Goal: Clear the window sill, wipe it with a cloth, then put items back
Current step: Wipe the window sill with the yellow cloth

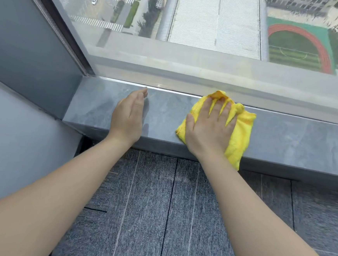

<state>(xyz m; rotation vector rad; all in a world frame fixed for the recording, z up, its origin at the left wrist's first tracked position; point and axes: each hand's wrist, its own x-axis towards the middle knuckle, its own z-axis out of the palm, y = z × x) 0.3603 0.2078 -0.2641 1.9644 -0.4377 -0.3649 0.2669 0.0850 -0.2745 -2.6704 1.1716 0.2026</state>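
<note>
- Wiping was the step in hand: the right hand (210, 129) lay flat on the yellow cloth (238, 137), fingers straight and spread, pressing it onto the window sill (93, 105) just right of the frame's centre.
- The cloth sat bunched under the palm, its far edge touching the strip at the foot of the window glass (212, 30) and its near corner hanging over the sill's front edge.
- The left hand (127, 116) stood on its edge on the sill, left of centre and near the cloth but apart from it; its grip was loose, fingers straight and together, holding nothing.
- Clearing looked done, since no items stood on any part of the sill in view, from the corner at the left to the right edge of the frame.
- How much of the surface had been wiped could not be told; no clear damp or dust marks showed.
- Putting the items back was left to do, and none of them appeared on the carpet (157, 207) in the lower part of the frame.
</note>
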